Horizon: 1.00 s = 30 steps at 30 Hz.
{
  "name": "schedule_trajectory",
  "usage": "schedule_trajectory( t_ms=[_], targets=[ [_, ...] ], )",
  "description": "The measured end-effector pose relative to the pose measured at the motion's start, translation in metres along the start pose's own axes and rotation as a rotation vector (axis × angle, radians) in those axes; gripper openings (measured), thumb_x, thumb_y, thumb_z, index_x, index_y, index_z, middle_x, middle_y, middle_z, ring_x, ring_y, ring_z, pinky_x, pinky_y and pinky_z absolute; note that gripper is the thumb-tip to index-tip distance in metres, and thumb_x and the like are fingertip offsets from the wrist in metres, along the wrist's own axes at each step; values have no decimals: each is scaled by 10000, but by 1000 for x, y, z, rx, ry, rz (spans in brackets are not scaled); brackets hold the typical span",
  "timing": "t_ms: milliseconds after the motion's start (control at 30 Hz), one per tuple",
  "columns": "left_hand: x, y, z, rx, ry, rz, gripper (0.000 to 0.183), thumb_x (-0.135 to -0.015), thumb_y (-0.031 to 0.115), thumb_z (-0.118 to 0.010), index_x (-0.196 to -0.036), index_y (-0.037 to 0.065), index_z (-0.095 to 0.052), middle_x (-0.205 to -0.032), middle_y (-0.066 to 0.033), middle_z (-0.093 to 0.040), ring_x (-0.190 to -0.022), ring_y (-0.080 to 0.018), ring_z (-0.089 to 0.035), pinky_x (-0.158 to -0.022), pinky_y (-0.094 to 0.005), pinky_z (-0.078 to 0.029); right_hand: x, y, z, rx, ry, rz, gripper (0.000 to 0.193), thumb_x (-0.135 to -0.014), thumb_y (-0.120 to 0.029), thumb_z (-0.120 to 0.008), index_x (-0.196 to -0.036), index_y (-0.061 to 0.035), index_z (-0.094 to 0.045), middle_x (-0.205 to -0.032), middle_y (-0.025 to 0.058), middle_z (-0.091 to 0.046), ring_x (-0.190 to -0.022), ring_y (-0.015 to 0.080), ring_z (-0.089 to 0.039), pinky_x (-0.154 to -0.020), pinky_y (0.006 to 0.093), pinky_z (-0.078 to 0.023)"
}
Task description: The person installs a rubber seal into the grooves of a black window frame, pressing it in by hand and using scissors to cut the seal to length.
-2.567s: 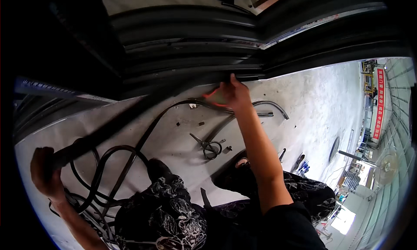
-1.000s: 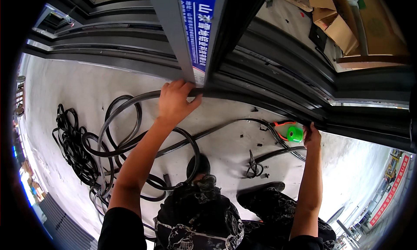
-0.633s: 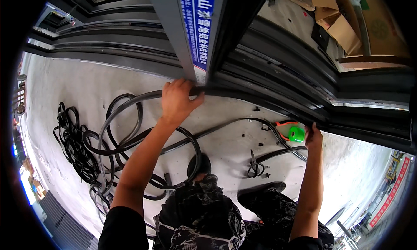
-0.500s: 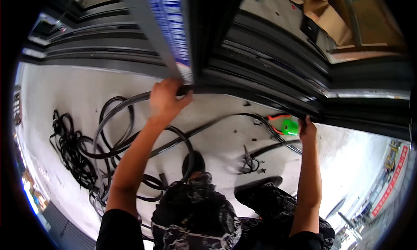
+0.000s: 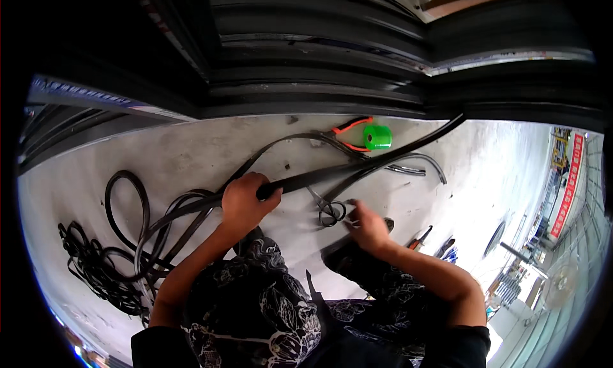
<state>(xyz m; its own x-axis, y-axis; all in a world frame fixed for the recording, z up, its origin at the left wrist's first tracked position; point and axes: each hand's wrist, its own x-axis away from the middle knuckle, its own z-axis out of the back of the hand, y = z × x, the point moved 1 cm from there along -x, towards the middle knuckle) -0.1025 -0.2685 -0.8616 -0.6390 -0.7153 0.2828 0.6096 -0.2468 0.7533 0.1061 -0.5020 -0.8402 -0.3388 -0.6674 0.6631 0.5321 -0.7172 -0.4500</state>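
My left hand [image 5: 246, 204] is closed around a long black rubber strip [image 5: 319, 177] and holds it above the floor. One end of the strip rises to the right, up to the dark frame; the other runs back into loose loops [image 5: 128, 208] on the left. Beside the strip lies a pair of scissors [image 5: 331, 213] with black handles. Over by those handles, my right hand [image 5: 370, 230] reaches in, slightly blurred, fingers apart and no grip on the scissors visible. Farther off, a bright green roll [image 5: 378, 138] sits against orange-handled pliers [image 5: 350, 133].
Dark metal frame profiles [image 5: 319, 80] span the far side. A tangle of thin black strips [image 5: 96, 272] lies at the left on the grey floor [image 5: 191, 138]. Tools, one with an orange handle [image 5: 419, 239], lie to the right beyond my shoe.
My right hand has left the frame and come down towards the scissors. My left hand has brought the strip nearer, away from the frame. The view has shifted right.
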Motion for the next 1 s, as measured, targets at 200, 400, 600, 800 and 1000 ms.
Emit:
schedule_trajectory(
  t_ms=[200, 400, 600, 800, 1000],
  targets=[
    [-11, 7, 1, 98, -144, 199, 294, -775, 342, -740, -815, 57, -678, -798, -109, -653, -731, -304, -635, -650, -385, -488, -24, 9, -57, 335, 38, 94, 719, -804, -144, -686, -1443, -97, -358, -1071, 148, -613, -1006, 357, -581, -848, 418, -500],
    [-10, -1, 2, 121, -174, 274, 310, -797, 363, -729, -824, 58, -683, -765, -108, -657, -701, -289, -634, -639, -377, -484, -4, -11, -38, -108, 50, 157, 465, -850, -112, -656, -1300, -80, -543, -953, 185, -638, -857, 387, -627, -730, 436, -518],
    [-16, -3, 5, 212, -229, 371, 332, -825, 376, -713, -827, 45, -680, -704, -100, -643, -653, -250, -620, -620, -358, -472, 14, -47, -19, -404, -226, 260, 453, -843, -155, -674, -1267, -49, -553, -1111, 185, -630, -947, 356, -632, -825, 405, -527],
    [-16, -7, 4, 260, -200, 353, 345, -832, 383, -707, -844, 39, -684, -687, -95, -631, -622, -212, -598, -612, -342, -462, 12, -60, -29, -739, -442, -29, 653, -843, -433, -740, -1291, -38, -477, -1058, 130, -593, -1009, 227, -560, -905, 370, -454],
    [-13, -5, 4, 279, -220, 409, 367, -828, 382, -716, -870, 19, -688, -701, -91, -639, -646, -194, -602, -628, -329, -464, -14, -78, -43, -816, -337, -91, 589, -885, -453, -698, -1252, -39, -497, -1065, 117, -605, -1005, 200, -559, -915, 342, -448]
  ],
)
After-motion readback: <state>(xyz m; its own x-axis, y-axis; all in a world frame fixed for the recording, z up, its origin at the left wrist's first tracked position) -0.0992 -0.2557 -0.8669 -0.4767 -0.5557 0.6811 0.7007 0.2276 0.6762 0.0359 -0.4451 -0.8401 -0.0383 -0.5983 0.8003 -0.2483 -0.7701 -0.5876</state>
